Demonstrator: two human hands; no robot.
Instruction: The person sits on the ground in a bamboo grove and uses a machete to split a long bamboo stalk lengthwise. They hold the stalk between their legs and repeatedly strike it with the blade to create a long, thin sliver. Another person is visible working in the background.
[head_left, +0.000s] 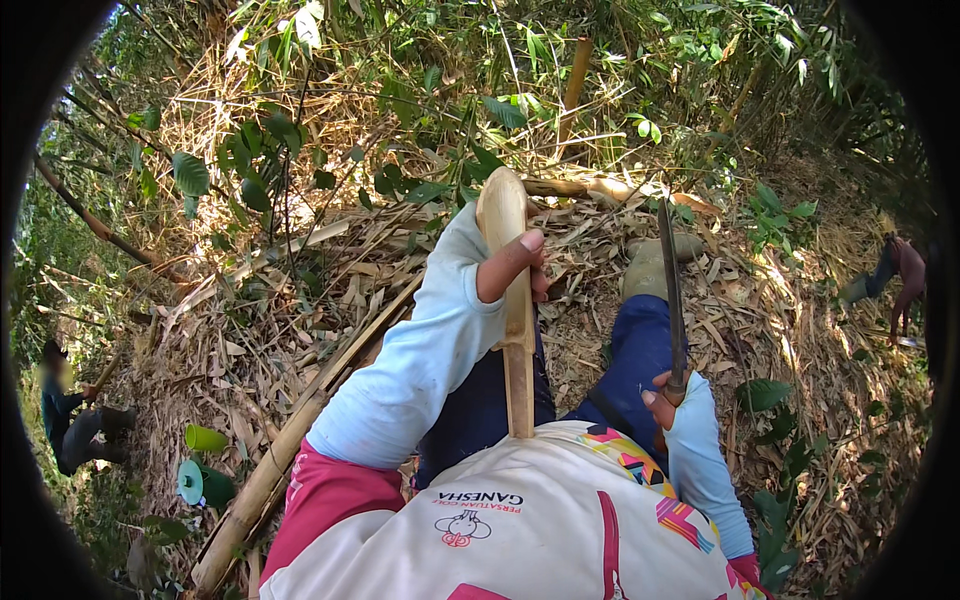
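Note:
A pale, spoon-shaped piece of split bamboo stands in front of my body, its rounded, hollowed end pointing away and its narrow end against my shirt. My left hand is closed around it just below the hollowed end, thumb lying across the front. On the right, my right hand grips the handle of a machete. Its long dark blade points away from me, beside my right leg and apart from the bamboo. Light blue sleeves cover both forearms and part of my left hand.
A long bamboo pole lies diagonally at my left. Beyond it are a green cup and a dark green lidded container. One person is at far left, another at far right. Dry leaves cover the ground; a cut stalk stands ahead.

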